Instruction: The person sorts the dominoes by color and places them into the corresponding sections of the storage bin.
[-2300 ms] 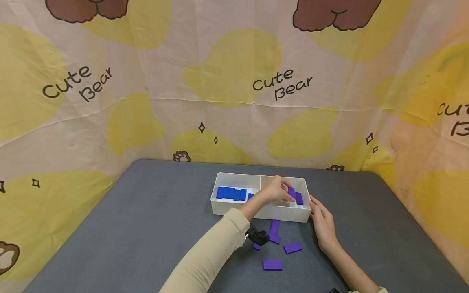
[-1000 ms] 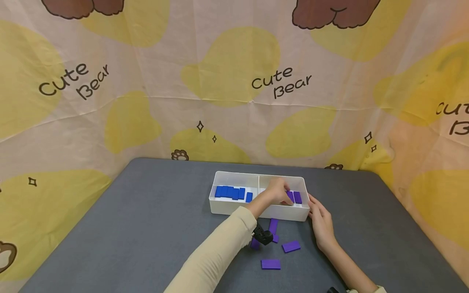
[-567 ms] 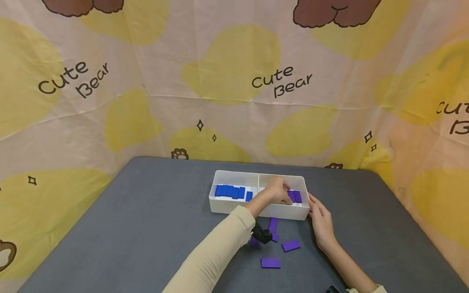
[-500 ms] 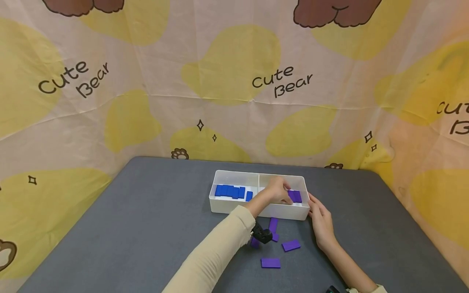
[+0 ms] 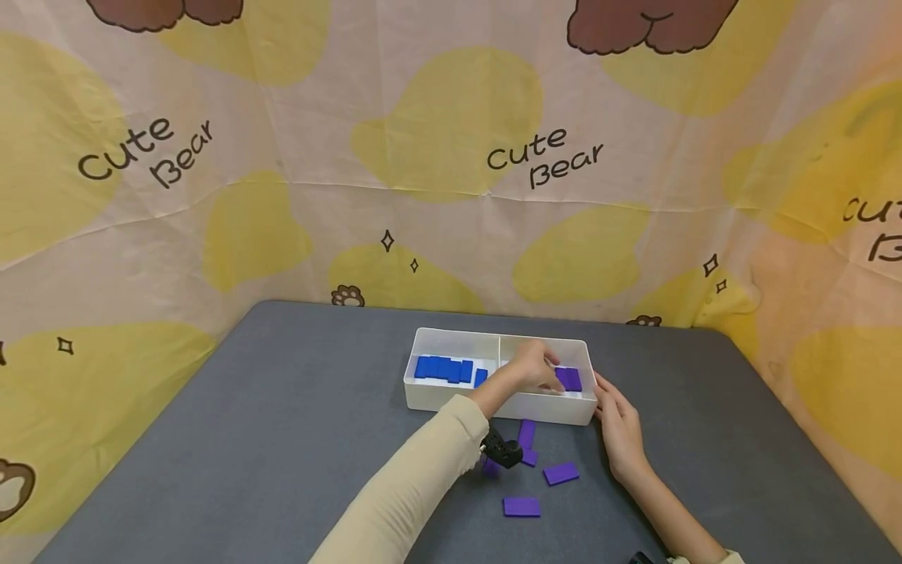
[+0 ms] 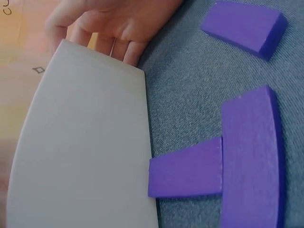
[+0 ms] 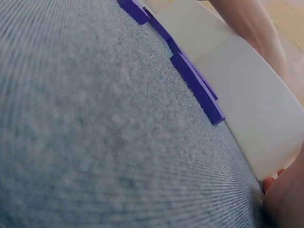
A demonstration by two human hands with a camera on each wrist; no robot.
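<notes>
In the head view, a white two-compartment box [image 5: 458, 401] holds several blue domino blocks [image 5: 440, 368] on the left and purple domino blocks on the right. My left hand [image 5: 530, 366] reaches into the right compartment, thumb and fingers around the left one of two purple domino blocks [image 5: 561, 379] lying side by side; its far part is partly hidden by the fingers. My right hand [image 5: 622, 431] rests its fingers against the box's right outer end wall, also seen in the left wrist view, where the right hand [image 6: 123, 21] touches the end of the box [image 6: 90, 133].
More purple domino blocks lie on the grey cloth-covered table [image 5: 282, 439] before the box: one flat block [image 5: 521, 507], a slanted one [image 5: 561, 473], and others under the left wrist, two of them touching [image 6: 185, 168]. A printed curtain [image 5: 423, 157] hangs behind.
My left hand has lowered the purple domino block into the right compartment and slid it right; the gap beside its neighbour has closed. My right hand has stayed at the box's end.
</notes>
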